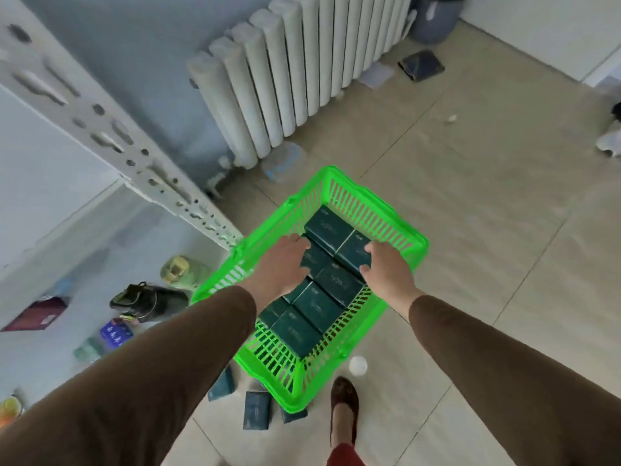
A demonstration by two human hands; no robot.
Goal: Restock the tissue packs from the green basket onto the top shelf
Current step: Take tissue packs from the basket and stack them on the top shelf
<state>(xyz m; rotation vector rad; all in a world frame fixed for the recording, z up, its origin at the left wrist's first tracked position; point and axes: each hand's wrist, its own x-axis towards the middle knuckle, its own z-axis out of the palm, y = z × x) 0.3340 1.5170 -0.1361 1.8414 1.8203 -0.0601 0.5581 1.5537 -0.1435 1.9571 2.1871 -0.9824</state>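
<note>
Shelf upright (111, 136) stands at left. Left hand (280, 264) reaches into the green basket (400, 227) on the floor, fingers loosely spread over the dark tissue packs (316, 307), gripping nothing. Right hand (386, 270), fingers relaxed, rests against a far-end pack. Recommended: close both hands on one pack each, lift straight clear of the basket wall.

Bright green slatted basket (396, 215): glossy moulded plastic
Dark green rectangular tissue packs (317, 306): smooth film wrap — faint sheen
Beige tiled floor (487, 210): smooth, matt
White perforated shelf upright (111, 129): painted metal — matt
</note>
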